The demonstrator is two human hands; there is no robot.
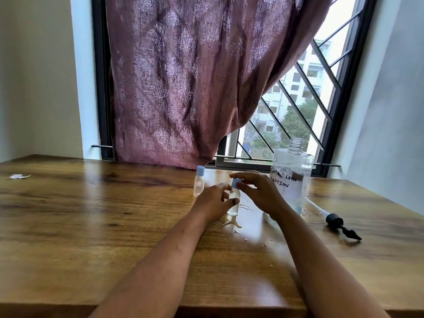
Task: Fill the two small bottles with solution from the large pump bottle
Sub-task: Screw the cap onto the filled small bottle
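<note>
L hand [213, 203] gripped the small bottle [234, 204] upright on the table [91, 226] w/ fingers clamped, R hand [257, 191] pinched its blue cap [235, 183], large bottle [291, 175] just behind, uncapped.

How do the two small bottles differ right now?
The far bottle stands free on the table, untouched; the near bottle is held by the left hand. The far bottle's cap sits alone; the near bottle's cap is pinched by the right hand. Spilled liquid surrounds only the near bottle. Both are small, clear and blue-capped.
</note>
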